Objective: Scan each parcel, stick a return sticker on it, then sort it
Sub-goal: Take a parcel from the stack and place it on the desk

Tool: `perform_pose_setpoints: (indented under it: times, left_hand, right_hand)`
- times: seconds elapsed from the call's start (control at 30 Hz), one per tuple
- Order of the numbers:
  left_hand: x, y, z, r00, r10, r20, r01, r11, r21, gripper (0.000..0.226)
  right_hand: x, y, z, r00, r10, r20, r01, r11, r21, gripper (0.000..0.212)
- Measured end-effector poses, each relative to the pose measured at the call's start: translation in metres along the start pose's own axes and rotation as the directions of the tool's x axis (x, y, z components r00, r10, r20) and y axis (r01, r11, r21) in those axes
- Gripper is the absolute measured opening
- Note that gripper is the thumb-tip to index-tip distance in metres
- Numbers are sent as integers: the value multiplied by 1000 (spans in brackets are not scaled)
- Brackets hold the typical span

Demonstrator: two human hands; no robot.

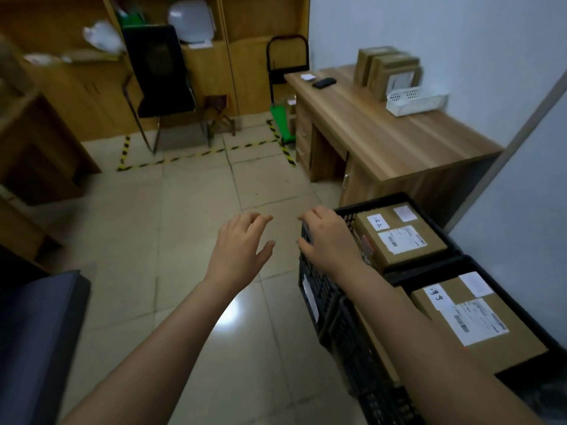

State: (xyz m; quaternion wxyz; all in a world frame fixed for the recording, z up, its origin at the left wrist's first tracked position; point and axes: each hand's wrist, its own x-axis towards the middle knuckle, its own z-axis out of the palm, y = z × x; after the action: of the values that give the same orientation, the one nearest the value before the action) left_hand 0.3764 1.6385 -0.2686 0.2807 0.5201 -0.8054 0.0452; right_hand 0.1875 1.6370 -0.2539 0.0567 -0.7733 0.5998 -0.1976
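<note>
Two black plastic crates stand on the floor at the right. The far crate (319,289) holds a cardboard parcel (402,240) with white labels. A second labelled parcel (478,320) lies in the near crate (352,342). My right hand (325,240) hovers at the far crate's left corner, fingers loosely curled, holding nothing. Over the bare floor, my left hand (242,250) is open with fingers spread. On the wooden desk (383,139) at the back right stand more cardboard parcels (386,72), a black scanner-like device (323,83) and a small white sticker sheet (307,76).
A white mesh tray (414,102) sits on the desk by the parcels. A black chair (162,84) and a green hand trolley (280,118) stand behind yellow-black floor tape (196,154). Wooden cabinets line the back wall. A dark seat edge (36,332) is at my left.
</note>
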Motion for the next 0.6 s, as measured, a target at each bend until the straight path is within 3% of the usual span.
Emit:
perform_pose_setpoints:
  times: [0.23,0.6]
  left_hand:
    - [66,-54,-14,997,25,-71,-22,999,43,44]
    - [226,-157,18,998,16,-63,-8,993,117,43]
  right_hand:
    - [82,-22,-6,997,-64,-49,63,998,-28,41]
    - [278,-4,8,989,-130,-67,127,991,-53,41]
